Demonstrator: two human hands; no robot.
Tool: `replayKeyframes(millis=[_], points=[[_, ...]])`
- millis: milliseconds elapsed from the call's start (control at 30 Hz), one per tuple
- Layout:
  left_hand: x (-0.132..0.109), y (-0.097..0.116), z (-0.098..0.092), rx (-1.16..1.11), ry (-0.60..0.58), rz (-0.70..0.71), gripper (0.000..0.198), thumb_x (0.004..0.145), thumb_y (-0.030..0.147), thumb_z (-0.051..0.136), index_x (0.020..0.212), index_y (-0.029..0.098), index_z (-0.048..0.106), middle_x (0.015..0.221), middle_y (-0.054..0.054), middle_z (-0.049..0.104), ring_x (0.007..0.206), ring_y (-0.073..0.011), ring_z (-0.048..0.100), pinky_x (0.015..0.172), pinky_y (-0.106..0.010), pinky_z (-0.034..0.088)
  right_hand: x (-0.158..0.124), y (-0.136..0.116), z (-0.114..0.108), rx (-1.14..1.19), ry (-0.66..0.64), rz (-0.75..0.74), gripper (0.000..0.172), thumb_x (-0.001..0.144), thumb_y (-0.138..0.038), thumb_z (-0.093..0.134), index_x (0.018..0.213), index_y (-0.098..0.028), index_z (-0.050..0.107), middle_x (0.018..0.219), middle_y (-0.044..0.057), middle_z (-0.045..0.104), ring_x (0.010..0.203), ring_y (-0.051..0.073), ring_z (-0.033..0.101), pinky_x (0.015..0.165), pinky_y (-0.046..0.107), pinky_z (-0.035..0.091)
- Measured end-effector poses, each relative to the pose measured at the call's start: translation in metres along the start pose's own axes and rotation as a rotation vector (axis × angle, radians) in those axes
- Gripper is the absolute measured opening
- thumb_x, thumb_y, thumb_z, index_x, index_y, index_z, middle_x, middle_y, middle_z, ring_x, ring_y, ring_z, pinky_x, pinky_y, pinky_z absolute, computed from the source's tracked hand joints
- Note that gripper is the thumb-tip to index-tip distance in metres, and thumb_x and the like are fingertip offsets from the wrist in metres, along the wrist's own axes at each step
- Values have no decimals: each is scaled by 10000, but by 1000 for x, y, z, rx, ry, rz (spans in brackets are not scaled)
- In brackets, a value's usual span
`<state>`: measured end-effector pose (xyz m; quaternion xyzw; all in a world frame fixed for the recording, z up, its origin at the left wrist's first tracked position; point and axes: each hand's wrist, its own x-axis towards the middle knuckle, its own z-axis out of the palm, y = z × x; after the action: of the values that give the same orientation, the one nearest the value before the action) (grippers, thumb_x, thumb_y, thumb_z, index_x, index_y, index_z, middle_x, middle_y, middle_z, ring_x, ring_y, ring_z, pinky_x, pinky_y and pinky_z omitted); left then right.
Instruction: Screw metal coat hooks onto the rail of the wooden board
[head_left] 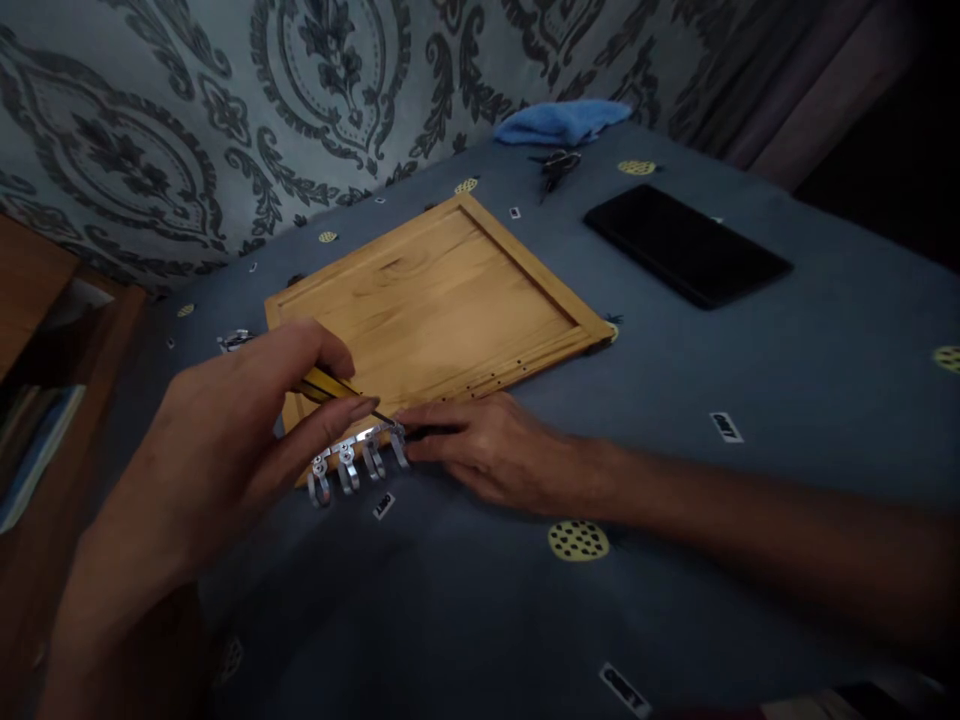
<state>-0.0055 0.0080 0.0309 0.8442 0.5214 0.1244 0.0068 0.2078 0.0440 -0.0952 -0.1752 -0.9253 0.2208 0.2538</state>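
Observation:
A shallow wooden tray-like board (442,300) lies on a blue patterned cloth. Along its near edge sits a metal rail with several hooks (352,462). My left hand (240,440) is closed round a yellow-handled screwdriver (330,386), its tip pointing at the right end of the hook rail. My right hand (487,445) lies low on the cloth beside the rail, fingers pinched at the rail's right end by the screwdriver tip. What the fingertips hold is too small to make out.
A black phone or tablet (686,245) lies at the back right. A blue cloth (559,122) and a dark bunch of keys (555,168) sit at the far edge. A small metal piece (234,340) lies left of the board. Wooden furniture stands at left.

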Motion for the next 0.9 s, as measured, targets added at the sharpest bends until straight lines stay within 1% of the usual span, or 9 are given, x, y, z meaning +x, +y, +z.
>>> replayKeyframes(millis=[67, 167, 367, 467, 567, 700, 800, 833, 900], points=[[1, 2, 3, 19, 48, -5, 145, 932, 385, 553, 906, 245, 583, 796, 29, 671, 650, -147, 623, 592, -260, 466, 0, 0, -1, -17, -1, 1, 279, 930, -87, 532, 1087, -177, 746, 1325, 98, 671, 943, 215, 738, 740, 322, 587], [1, 2, 6, 18, 76, -17, 123, 937, 366, 547, 960, 258, 601, 865, 23, 700, 747, -172, 665, 660, -277, 487, 0, 0, -1, -32, -10, 6, 265, 939, -110, 544, 1089, -193, 746, 1320, 91, 674, 931, 202, 736, 735, 308, 577], [1, -2, 0, -97, -53, 55, 143, 971, 348, 495, 1027, 260, 592, 907, 16, 710, 749, -147, 667, 584, -246, 460, 0, 0, 0, 5, -25, 28, 276, 911, -80, 569, 1106, -178, 739, 1345, 93, 659, 1026, 233, 723, 826, 346, 588], [2, -4, -2, -157, -74, 82, 141, 967, 322, 479, 1026, 256, 589, 891, 5, 700, 745, -155, 666, 554, -252, 455, 0, 0, 0, -8, -24, 30, 283, 905, -76, 576, 1115, -182, 734, 1345, 90, 660, 1027, 221, 721, 833, 333, 583], [2, -4, 0, -220, -54, 63, 126, 960, 295, 500, 1034, 265, 597, 912, 0, 680, 784, -160, 656, 589, -256, 466, 0, -1, -1, -14, -20, 19, 279, 902, -71, 574, 1104, -178, 735, 1337, 88, 664, 1020, 214, 720, 821, 322, 578], [2, 9, 13, -521, 35, -86, 83, 958, 319, 552, 998, 277, 611, 917, -5, 659, 873, -173, 637, 651, -265, 490, 1, -2, -3, -24, -33, 35, 288, 890, -68, 583, 1101, -193, 735, 1310, 73, 680, 966, 197, 723, 773, 305, 573], [4, 25, 30, -862, 148, -240, 168, 967, 422, 549, 969, 268, 616, 735, 8, 542, 744, -154, 572, 633, -281, 493, 2, -2, -3, -36, -43, 49, 292, 883, -74, 585, 1090, -214, 737, 1312, 53, 680, 920, 184, 725, 721, 285, 552], [6, 29, 36, -990, 203, -249, 211, 974, 453, 526, 947, 264, 615, 683, 17, 485, 665, -139, 520, 584, -277, 464, 2, -2, -3, -37, -46, 50, 291, 880, -75, 587, 1085, -216, 739, 1316, 48, 678, 905, 183, 727, 700, 281, 544], [9, 36, 46, -1129, 268, -283, 247, 995, 430, 489, 877, 249, 608, 638, 24, 418, 577, -119, 430, 514, -269, 389, 2, -2, -2, -38, -54, 53, 291, 875, -76, 588, 1081, -214, 740, 1322, 40, 676, 867, 181, 730, 660, 278, 529]])
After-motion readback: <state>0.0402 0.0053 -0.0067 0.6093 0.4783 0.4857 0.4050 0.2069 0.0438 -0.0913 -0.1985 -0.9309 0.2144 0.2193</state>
